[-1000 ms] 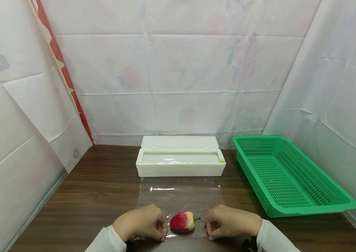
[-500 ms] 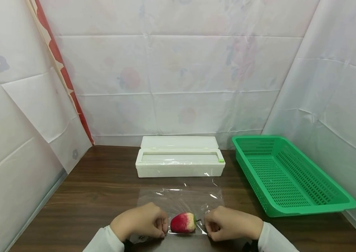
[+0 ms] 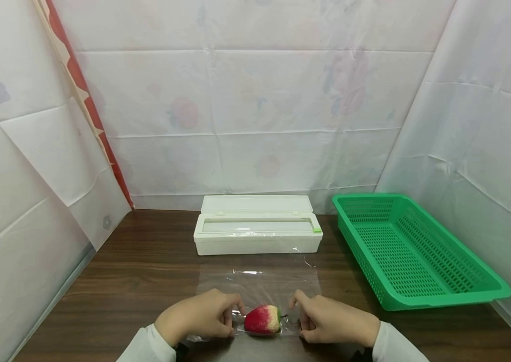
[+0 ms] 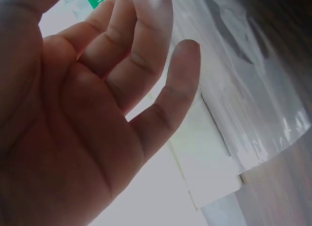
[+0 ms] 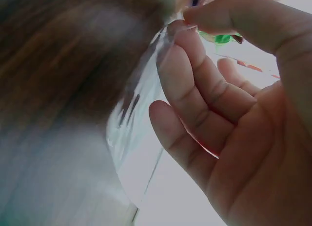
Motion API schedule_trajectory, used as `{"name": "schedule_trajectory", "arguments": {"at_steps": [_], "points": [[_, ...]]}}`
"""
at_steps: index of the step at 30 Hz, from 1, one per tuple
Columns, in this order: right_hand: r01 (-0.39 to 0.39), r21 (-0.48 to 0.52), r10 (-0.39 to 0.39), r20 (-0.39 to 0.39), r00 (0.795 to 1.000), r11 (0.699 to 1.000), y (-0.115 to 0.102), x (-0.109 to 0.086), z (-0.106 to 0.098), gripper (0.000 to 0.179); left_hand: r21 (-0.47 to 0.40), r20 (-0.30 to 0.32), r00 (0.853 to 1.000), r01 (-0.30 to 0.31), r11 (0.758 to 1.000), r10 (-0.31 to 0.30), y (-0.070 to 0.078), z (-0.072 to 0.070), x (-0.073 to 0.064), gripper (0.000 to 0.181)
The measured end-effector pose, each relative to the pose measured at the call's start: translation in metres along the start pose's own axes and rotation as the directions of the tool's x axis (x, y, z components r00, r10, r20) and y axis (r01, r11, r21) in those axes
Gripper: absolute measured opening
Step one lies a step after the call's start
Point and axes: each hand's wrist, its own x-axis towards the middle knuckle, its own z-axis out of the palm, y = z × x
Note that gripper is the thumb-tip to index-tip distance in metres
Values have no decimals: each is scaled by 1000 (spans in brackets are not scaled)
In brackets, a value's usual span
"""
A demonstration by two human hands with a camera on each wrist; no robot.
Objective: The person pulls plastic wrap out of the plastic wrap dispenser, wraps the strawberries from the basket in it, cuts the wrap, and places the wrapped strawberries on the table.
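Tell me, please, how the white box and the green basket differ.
The white box has a lid, flipped back; the green basket shows none. The box has a solid front, while the basket is perforated all over its sides and floor. The box looks smaller than the basket. Both are roughly rectangular and stand on the brown table.

Red fruit [image 3: 261, 320] and green basket [image 3: 445, 303] amid white and dark brown.
The fruit is red, mottled into creamy yellow, with a green end and a dark stem; the plastic film [image 3: 260, 285] is colourless, with white glints. The box [image 3: 258, 245] is white with a bright green tab [image 3: 317, 231]. The table [image 3: 147, 261] has streaked brown wood grain. White cloth walls [image 3: 255, 171] carry pale pink and grey-blue prints; a scalloped border [image 3: 84, 98] runs red and cream. The sleeves [image 3: 149, 346] are white.
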Motion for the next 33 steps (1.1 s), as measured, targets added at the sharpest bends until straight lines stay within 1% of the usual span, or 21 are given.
{"name": "schedule_trajectory", "arguments": {"at_steps": [2, 5, 8, 12, 19, 25, 29, 31, 33], "points": [[2, 11, -2, -2, 1000, 1000, -1, -1, 0, 57, 7, 3, 1000, -13, 1000, 13, 0, -1, 0, 38], [31, 16, -31, 4, 999, 999, -2, -1, -1, 73, 31, 9, 999, -37, 999, 36, 0, -2, 0, 46], [66, 7, -67, 11, 998, 998, -3, -2, -4, 78, 36, 15, 999, -49, 998, 49, 0, -3, 1, 50], [100, -44, -101, -15, 995, 994, -2, 0, -8, 72, 36, 12, 999, -51, 998, 51, 0, -4, 3, 49], [135, -88, -139, -47, 989, 987, 0, 3, -11, 59, 125, -12, 997, -73, 989, 75, -2, -8, 7, 43], [146, -128, -156, -76, 985, 981, 4, 6, -14, 54, 113, -2, 999, -33, 993, 33, -1, -11, 12, 43], [122, -155, -136, -87, 987, 980, 7, 10, -16, 50, 125, -13, 1000, 0, 992, 2, -3, -11, 18, 38], [103, -157, -118, -86, 989, 982, 9, 12, -17, 49, 133, -14, 1000, 11, 991, -10, -6, -11, 20, 36], [79, -144, -90, -75, 993, 987, 11, 14, -16, 50, 120, -14, 1000, 18, 993, -16, -9, -10, 21, 37]]}}
